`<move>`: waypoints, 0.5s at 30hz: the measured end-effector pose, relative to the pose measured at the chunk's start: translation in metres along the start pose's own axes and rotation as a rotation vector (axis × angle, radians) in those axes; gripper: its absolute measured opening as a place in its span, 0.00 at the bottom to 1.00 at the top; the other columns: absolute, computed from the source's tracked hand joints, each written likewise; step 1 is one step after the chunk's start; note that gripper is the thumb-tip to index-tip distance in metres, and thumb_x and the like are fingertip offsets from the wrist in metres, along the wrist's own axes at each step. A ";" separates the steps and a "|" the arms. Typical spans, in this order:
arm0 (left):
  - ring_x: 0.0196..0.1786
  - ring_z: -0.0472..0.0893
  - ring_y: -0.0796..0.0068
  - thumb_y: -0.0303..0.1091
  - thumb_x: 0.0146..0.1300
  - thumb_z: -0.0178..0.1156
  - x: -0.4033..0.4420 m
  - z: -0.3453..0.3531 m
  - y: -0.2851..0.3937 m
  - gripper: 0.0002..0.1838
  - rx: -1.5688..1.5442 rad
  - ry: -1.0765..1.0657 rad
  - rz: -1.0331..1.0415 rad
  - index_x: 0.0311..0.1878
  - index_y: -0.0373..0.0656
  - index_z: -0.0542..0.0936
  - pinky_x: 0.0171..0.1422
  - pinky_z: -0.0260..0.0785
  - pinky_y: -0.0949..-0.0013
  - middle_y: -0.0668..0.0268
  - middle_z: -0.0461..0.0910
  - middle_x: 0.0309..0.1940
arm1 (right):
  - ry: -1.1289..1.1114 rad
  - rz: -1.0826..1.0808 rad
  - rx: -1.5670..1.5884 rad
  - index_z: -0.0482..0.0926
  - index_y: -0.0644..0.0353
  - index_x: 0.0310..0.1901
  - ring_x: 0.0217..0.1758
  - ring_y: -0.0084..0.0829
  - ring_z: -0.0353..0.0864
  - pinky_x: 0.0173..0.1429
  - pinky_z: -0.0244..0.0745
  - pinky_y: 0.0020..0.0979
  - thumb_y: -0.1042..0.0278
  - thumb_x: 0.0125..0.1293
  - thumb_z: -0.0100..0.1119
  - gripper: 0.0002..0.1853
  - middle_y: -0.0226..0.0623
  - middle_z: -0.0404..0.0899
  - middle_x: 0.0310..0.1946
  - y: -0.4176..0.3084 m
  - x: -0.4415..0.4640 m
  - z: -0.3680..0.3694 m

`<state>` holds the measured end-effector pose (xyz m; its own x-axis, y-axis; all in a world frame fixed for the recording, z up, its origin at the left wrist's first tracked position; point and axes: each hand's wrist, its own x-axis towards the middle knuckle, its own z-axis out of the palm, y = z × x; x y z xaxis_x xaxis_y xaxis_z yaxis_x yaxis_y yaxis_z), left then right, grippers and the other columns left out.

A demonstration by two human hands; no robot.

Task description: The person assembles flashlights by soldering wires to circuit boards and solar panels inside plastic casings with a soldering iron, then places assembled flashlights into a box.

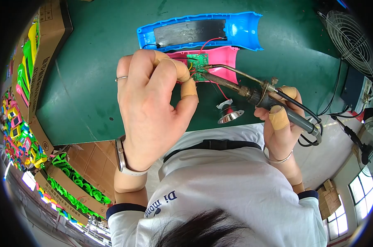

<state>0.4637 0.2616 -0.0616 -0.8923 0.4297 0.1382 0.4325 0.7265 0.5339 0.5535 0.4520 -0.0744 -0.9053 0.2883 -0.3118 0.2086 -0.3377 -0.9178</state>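
Observation:
My right hand (283, 117) grips a soldering iron (273, 103) with a thin metal feed tube clamped along it. Its tip and the tube's end reach a green circuit board (199, 64), which sits in a pink plastic shell half (225, 61). At the board's left edge, my left hand (155, 92) pinches a thin wire (192, 73) between thumb and forefinger; its far end is hidden. Tape wraps fingertips on both hands. A small silver speaker-like cup (230, 113) hangs off a red wire below the shell. Behind lies a blue shell half (242, 31) with a black insert (188, 33).
Everything lies on a green tabletop (91, 94). A cardboard box (50, 61) with bright plastic parts stands left, and green parts (73, 177) fill another box below. At right are a wire-guarded fan (349, 35) and a dark box (353, 88) with cables.

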 end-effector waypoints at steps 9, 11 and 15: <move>0.36 0.67 0.64 0.21 0.36 0.60 0.000 0.000 0.000 0.10 -0.003 -0.001 0.003 0.26 0.41 0.73 0.40 0.61 0.66 0.63 0.68 0.30 | 0.078 0.008 0.030 0.67 0.69 0.43 0.29 0.29 0.79 0.34 0.75 0.23 0.73 0.56 0.57 0.15 0.40 0.75 0.32 0.006 -0.002 -0.001; 0.36 0.67 0.64 0.21 0.36 0.60 0.001 0.000 0.000 0.10 0.000 0.005 0.007 0.26 0.41 0.73 0.40 0.61 0.66 0.63 0.68 0.30 | 0.090 0.028 0.072 0.67 0.69 0.44 0.28 0.29 0.79 0.33 0.75 0.23 0.72 0.57 0.57 0.16 0.40 0.75 0.32 0.005 -0.002 -0.003; 0.36 0.67 0.64 0.21 0.36 0.60 0.001 0.002 -0.001 0.10 0.000 0.019 0.011 0.26 0.42 0.73 0.40 0.60 0.66 0.64 0.68 0.29 | 0.093 -0.001 0.124 0.67 0.68 0.45 0.26 0.30 0.77 0.30 0.72 0.23 0.70 0.58 0.56 0.16 0.39 0.74 0.32 0.005 0.002 -0.008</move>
<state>0.4628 0.2622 -0.0634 -0.8896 0.4277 0.1602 0.4427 0.7215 0.5323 0.5560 0.4582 -0.0814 -0.8659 0.3688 -0.3379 0.1555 -0.4437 -0.8826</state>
